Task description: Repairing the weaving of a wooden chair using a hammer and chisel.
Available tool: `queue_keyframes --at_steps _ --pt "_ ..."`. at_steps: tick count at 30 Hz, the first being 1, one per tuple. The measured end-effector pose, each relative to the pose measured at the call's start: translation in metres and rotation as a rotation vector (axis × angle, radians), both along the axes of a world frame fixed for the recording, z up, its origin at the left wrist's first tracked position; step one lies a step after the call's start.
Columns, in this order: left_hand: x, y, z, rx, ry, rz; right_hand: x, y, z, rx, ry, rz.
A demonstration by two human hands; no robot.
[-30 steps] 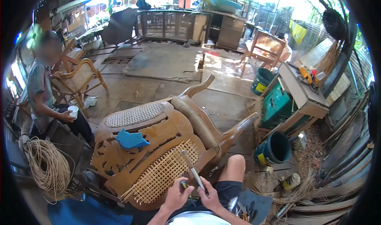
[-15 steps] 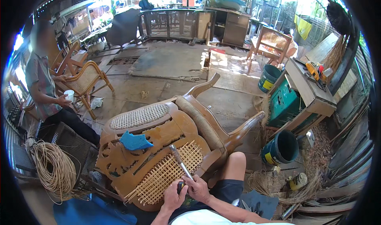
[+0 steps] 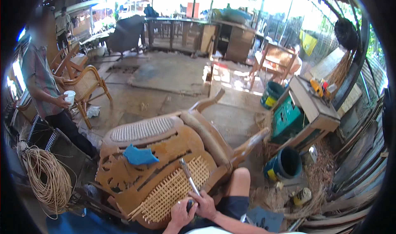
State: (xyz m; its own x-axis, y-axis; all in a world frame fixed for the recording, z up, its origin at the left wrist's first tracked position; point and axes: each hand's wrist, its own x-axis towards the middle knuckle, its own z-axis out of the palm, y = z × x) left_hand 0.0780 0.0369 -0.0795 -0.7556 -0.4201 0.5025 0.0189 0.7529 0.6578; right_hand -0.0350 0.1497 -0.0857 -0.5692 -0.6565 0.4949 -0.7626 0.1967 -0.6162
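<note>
My right hand (image 3: 205, 205) is closed round a silver metal rod (image 3: 190, 178), which has a thicker, dull far end and slants up and away over the chair. My left hand (image 3: 180, 214), just beside it, grips a short dark handle (image 3: 189, 204); the rest of that tool is hidden. Under the rod is an open cane weave (image 3: 171, 189) of pale strips, set in the carved wooden chair (image 3: 134, 178) lying tipped over before me. Loose strip ends stick out at the weave's near left. A crumpled blue piece (image 3: 140, 155) rests on the carved back, near a finished woven panel (image 3: 142, 129).
A cane coil (image 3: 48, 180) hangs at left. Beyond it stands a person (image 3: 39, 75) holding a white cup (image 3: 69, 98), by a rattan chair (image 3: 88, 89). At right are a dark bucket (image 3: 284, 166), a wooden stand (image 3: 315, 102) and a tin can (image 3: 302, 197) among loose fibres.
My view has shifted slightly, so the scene sits a little differently. Both hands keep their grips, and the rod stays over the weave at nearly the same slant.
</note>
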Motion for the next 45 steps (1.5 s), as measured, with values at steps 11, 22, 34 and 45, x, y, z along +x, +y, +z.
queue_keyframes --at_steps 11,22,34,45 --pt "0.0 0.003 0.015 0.014 0.001 0.018 -0.001 0.003 -0.008 0.072 -0.11 0.02" --pt "0.001 0.002 0.016 0.012 -0.021 0.008 0.001 0.0 -0.003 0.067 -0.122 0.001" --pt "0.002 0.004 0.019 -0.011 -0.035 0.012 -0.002 0.004 -0.012 0.099 -0.112 0.018" --pt "0.0 0.001 0.006 0.011 -0.048 -0.002 -0.006 0.004 -0.014 0.067 -0.111 0.056"
